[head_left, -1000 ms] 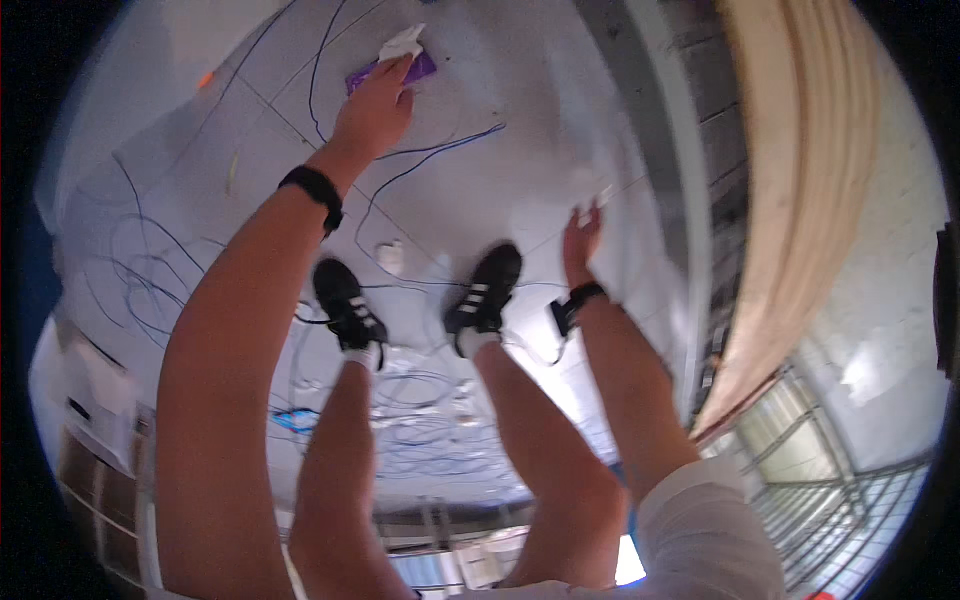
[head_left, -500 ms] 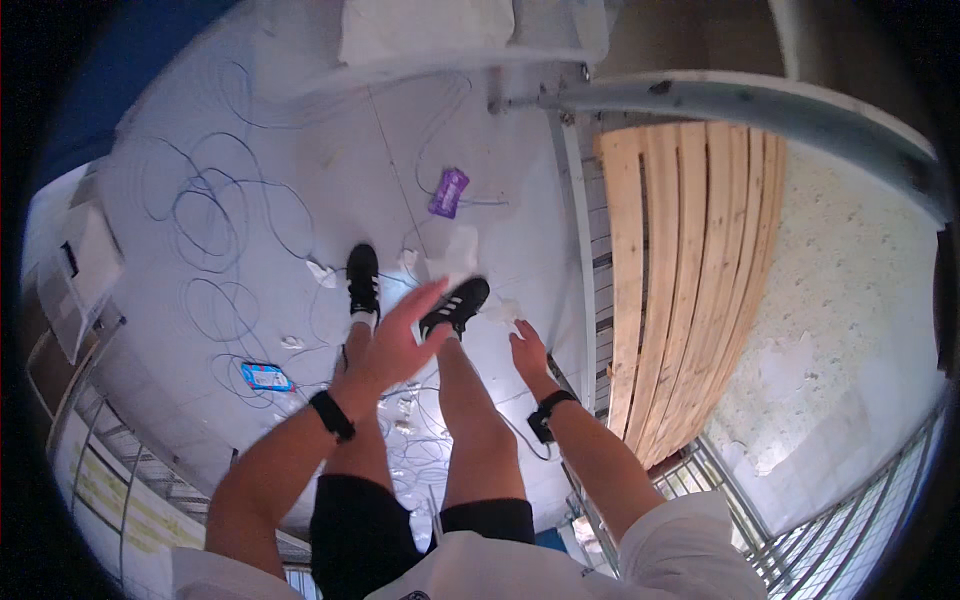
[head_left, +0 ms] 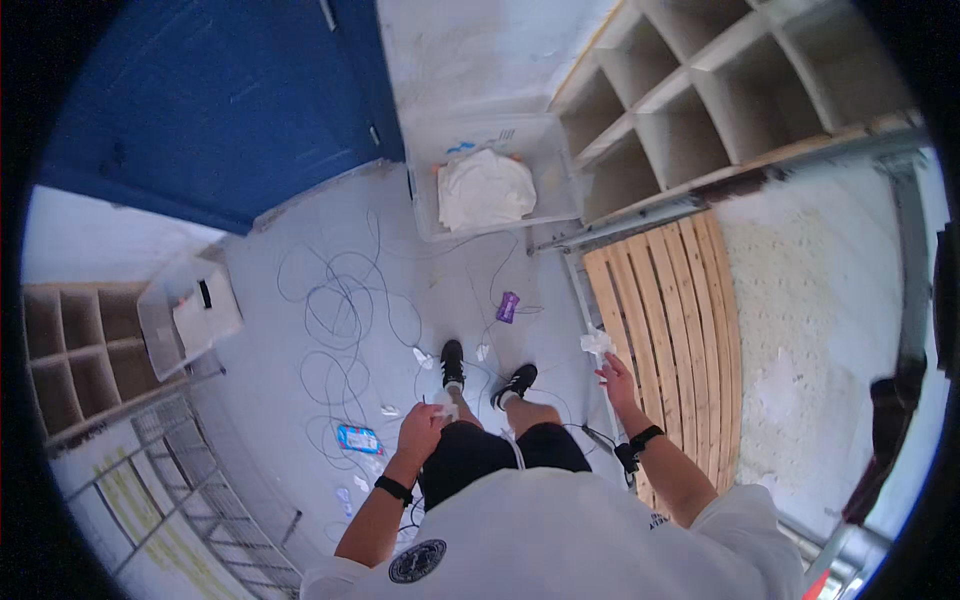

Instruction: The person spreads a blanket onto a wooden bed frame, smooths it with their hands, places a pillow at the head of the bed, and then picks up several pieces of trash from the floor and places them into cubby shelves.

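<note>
I stand on a grey floor with both arms held out in front. My left hand (head_left: 422,432) pinches a small piece of white tissue (head_left: 448,411) above my shorts. Out to the right, my right hand (head_left: 618,386) has a crumpled white tissue (head_left: 596,343) at its fingertips, beside the wooden slats. On the floor around my shoes are more white scraps, one of them a crumpled scrap (head_left: 422,357) by the left shoe. A purple packet (head_left: 508,307) lies ahead of my feet, and a blue packet (head_left: 359,439) lies to the left.
Loose thin cable (head_left: 340,300) coils over the floor on the left. A clear plastic bin (head_left: 575,205) with white cloth-like contents stands ahead, another bin (head_left: 160,335) at left. A slatted wooden bench (head_left: 670,330), cubbyhole shelves (head_left: 690,115) and a blue door (head_left: 230,100) surround me.
The view has risen and now takes in the door, bins and shelves. My hands have come up from near the floor, and each now shows white tissue in its fingers.
</note>
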Demonstrator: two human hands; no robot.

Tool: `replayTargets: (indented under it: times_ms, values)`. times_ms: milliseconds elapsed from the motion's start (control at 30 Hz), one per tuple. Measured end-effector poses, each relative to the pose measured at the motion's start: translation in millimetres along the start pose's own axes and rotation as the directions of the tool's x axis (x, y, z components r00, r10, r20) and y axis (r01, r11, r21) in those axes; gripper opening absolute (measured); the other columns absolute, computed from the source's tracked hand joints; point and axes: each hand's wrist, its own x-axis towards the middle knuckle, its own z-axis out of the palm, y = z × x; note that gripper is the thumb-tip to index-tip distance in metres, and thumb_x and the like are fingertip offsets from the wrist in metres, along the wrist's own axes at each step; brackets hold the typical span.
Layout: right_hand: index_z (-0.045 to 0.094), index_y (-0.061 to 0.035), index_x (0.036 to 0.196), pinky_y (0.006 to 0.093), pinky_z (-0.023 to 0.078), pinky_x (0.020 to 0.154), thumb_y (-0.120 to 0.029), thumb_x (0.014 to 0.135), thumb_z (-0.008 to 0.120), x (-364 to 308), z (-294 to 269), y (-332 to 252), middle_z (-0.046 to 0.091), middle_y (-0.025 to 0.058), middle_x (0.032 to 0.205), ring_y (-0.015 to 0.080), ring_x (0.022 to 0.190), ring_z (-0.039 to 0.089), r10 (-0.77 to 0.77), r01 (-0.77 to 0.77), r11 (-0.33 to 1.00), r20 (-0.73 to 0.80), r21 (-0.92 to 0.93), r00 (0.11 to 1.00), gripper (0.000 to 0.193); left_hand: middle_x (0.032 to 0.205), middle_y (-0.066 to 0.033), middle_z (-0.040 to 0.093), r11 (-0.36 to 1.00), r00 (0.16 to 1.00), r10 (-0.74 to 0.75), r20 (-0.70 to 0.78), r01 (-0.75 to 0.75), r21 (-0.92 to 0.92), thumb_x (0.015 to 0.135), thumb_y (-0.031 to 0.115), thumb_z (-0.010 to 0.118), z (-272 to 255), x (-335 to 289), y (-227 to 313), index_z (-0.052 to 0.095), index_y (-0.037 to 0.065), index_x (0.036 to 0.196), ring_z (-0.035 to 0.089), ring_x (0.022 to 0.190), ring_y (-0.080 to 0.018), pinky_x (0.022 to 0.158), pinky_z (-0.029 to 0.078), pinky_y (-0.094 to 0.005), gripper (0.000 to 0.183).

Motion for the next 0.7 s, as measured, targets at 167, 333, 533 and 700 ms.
replayTargets:
  times_ms: [167,333,533,700]
  values:
    - [0.053,-0.0063,0.131,0.0287,0.053,0.068,-0.014,0.088,0.059,-39.3,-8.0,14.0,0.052,0.0122,0.132,0.0162,0.088,0.065,-0.360,0.331,0.888,-0.034,-0.318,0.932,0.044,0.089,-0.0186,0.064,0.907,0.925,-0.104,0.366,-0.063,0.417,0.086,0.020,0.055,-29.6,-21.6,-12.6,0.070,0.005,0.088,0.061,0.089,-0.0366,0.082,0.050,-0.0453,0.021]
    - [0.060,-0.0056,0.124,0.0302,0.053,0.074,-0.020,0.088,0.060,-78.3,-4.2,-29.3,0.057,0.0115,0.129,0.0188,0.092,0.065,-0.291,0.284,0.925,0.009,-0.252,0.957,0.039,0.095,-0.0227,0.063,0.949,0.960,0.010,0.281,-0.098,0.301,0.091,0.024,0.050,-57.4,-12.2,33.8,0.062,0.003,0.101,0.060,0.091,-0.0403,0.080,0.049,-0.0476,0.026]
    - [0.065,-0.0079,0.114,0.0367,0.051,0.086,-0.026,0.090,0.058,-88.8,-4.3,-82.7,0.061,0.0138,0.121,0.0294,0.095,0.064,-0.460,0.559,0.684,0.318,-0.469,0.829,0.031,0.096,-0.0275,0.062,0.995,0.986,-0.042,0.160,0.027,0.096,0.096,0.027,0.042,-31.0,1.0,36.9,0.053,0.001,0.104,0.059,0.093,-0.0454,0.080,0.047,-0.0493,0.029]
    - [0.065,-0.0083,0.115,0.0362,0.052,0.083,-0.025,0.090,0.059,-90.7,-11.3,-91.3,0.061,0.0131,0.122,0.0277,0.090,0.065,-0.545,0.611,0.736,0.278,-0.293,0.791,0.031,0.089,-0.0257,0.064,0.919,0.966,-0.131,0.224,0.034,0.392,0.094,0.037,0.046,-36.8,29.3,107.4,0.060,0.003,0.099,0.061,0.083,-0.0446,0.075,0.048,-0.0496,0.037]
